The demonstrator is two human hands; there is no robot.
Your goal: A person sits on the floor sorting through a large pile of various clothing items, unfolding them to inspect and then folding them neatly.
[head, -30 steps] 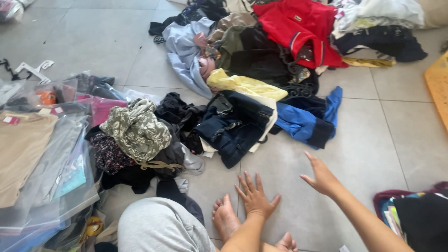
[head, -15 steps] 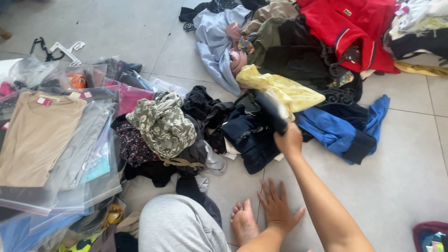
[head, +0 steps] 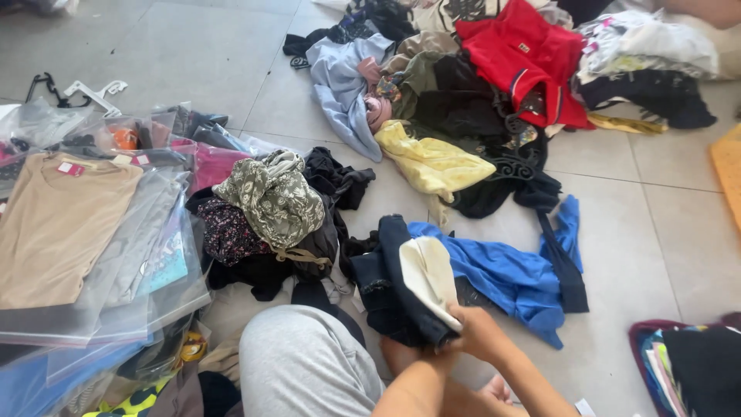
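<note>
Fingers (head: 455,320) of the right hand (head: 478,333) were curled shut over the near end of a dark garment with a cream lining (head: 413,282), pinching the folded cloth. The left hand (head: 432,361) sat just below, pressed against the same bundle; whether its fingers closed on the cloth could not be told, forearm in the way.

The garment rose from the grip toward the floor tiles (head: 656,224), draped partly over a blue garment (head: 502,274). Judged soft, limp and light, thick at the seams; likely to sag and unfold unless taken at a hem or folded edge, as here.

Just left, the person's grey-clad knee (head: 301,371). Beyond it, a green patterned garment (head: 274,197) lay atop dark clothes. Further left, a tan shirt in a clear bag (head: 58,224) among other bagged items. Ahead, a yellow garment (head: 432,162), a red garment (head: 525,58) and a pale blue one (head: 343,85) in a loose heap. The blue garment lay tangled beneath and could drag along.
</note>
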